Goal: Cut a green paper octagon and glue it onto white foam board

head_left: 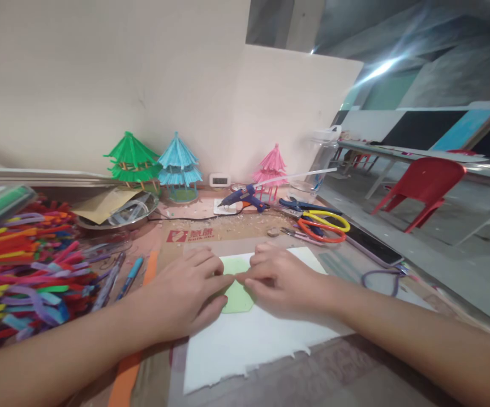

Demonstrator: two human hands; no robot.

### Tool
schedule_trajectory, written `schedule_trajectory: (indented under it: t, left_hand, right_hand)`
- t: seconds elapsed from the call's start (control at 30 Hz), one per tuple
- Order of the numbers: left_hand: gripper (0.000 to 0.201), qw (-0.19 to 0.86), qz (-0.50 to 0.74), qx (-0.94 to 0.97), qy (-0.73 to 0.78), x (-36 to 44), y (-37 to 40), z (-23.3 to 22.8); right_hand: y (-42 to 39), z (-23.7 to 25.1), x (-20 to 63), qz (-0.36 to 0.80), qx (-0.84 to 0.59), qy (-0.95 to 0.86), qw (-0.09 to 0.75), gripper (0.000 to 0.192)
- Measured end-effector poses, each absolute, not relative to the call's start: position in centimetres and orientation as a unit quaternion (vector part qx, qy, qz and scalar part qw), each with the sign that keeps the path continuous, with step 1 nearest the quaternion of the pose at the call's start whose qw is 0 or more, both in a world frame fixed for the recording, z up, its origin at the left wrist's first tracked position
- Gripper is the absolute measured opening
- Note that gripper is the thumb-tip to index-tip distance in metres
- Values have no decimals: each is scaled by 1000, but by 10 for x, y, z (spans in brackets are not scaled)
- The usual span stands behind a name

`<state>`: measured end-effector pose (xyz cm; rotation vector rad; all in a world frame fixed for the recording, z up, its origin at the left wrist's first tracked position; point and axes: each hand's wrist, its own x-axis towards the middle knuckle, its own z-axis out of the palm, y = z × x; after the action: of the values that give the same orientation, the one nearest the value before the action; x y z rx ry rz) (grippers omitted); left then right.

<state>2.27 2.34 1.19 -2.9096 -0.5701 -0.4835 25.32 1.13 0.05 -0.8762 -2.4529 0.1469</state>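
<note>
Cluttered craft table [236,232] against a pale wall, with an open room and a red chair [423,186] off to our right.

We see both hands pressed flat on a pale green paper piece [236,294] that lies on a white sheet [262,339] at the table's near edge: the left hand [185,294] covers its left side with fingers spread, and the right hand [283,277] pinches its upper edge with fingertips drawn together. Behind stand green [132,161], blue [178,164] and pink [270,169] paper pavilions, a blue glue gun [243,198] and scissors [317,220]. A heap of coloured pipe cleaners [20,271] fills the left side.
</note>
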Motion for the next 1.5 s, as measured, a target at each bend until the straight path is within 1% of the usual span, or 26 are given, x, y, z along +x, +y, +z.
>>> schedule_trajectory:
  t: [0.07, 0.17, 0.3, 0.43, 0.5, 0.57, 0.63, 0.7, 0.77, 0.93, 1.07, 1.17, 1.23, 1.37, 1.43, 1.5]
  left_hand:
    - [26, 72, -140, -967, -200, 23, 23, 13]
    - [26, 78, -131, -967, -203, 24, 21, 14]
    - [30, 56, -138, -972, -183, 23, 22, 14]
    - [27, 74, -111, -968, -214, 23, 24, 17]
    - [40, 63, -96, -964, -240, 25, 23, 19]
    - [57, 36, -91, -960, -261, 27, 19, 20]
    - [63, 17, -93, -956, -278, 30, 16, 21]
    - [57, 22, -103, -955, -279, 32, 15, 21]
    - [47, 43, -124, -956, -261, 34, 15, 21]
    - [24, 91, -181, -961, -189, 35, 14, 18]
    - [22, 109, -213, -956, -172, 34, 13, 16]
    - [23, 65, -197, -954, -215, 32, 16, 17]
    - [25, 10, -195, -947, -254, 32, 19, 17]
    - [27, -101, -194, -927, -306, 31, 26, 16]
    - [28, -129, -189, -919, -321, 31, 28, 16]
    - [29, -145, -188, -913, -330, 30, 29, 16]
  right_hand:
    - [11, -1, 252, 65, -312, -910, 265, 28]
    - [11, -2, 251, 71, -331, -893, 297, 28]
    - [14, -4, 252, 97, -322, -899, 281, 23]
    - [20, -5, 252, 77, -388, -865, 310, 33]
    - [23, -4, 252, 110, -412, -846, 322, 33]
    - [26, -2, 254, 180, -453, -799, 354, 28]
    - [31, -1, 257, 245, -488, -745, 382, 25]
    - [35, -1, 262, 284, -500, -717, 394, 29]
    - [39, -2, 266, 298, -499, -710, 397, 33]
    - [40, -4, 268, 319, -488, -704, 407, 34]
    - [40, -4, 267, 321, -483, -704, 409, 33]
    - [41, -4, 268, 320, -481, -706, 410, 32]
    - [41, -4, 268, 316, -478, -709, 412, 29]
    - [36, -3, 269, 303, -460, -725, 413, 18]
    - [32, -1, 269, 286, -426, -761, 398, 15]
    - [27, 0, 269, 251, -376, -816, 360, 12]
